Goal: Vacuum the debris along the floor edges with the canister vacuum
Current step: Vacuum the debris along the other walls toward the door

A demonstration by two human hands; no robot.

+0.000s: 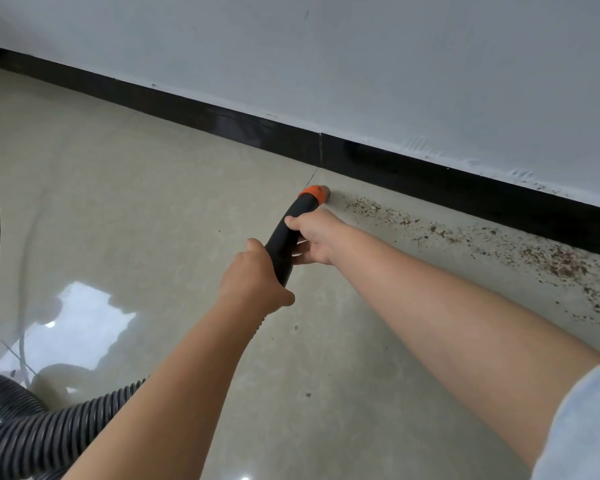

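**Working the nozzle into the debris line**

The debris (520,251), brown crumbs and flakes, lies on the floor (153,202) in a band beside the black baseboard (430,181), thickening toward the right. The vacuum's black nozzle tube (284,237) with its orange collar (311,194) sits with its mouth low at the band's left end. Both hands grip the tube: the right hand (314,237) curled round it nearer the collar, the left hand (253,275) wrapped behind. Best to keep the mouth low, tight to the baseboard, and sweep slowly rightward, so the thickest patch gets time. The ribbed hose (49,431) trails left; mind it does not drag.
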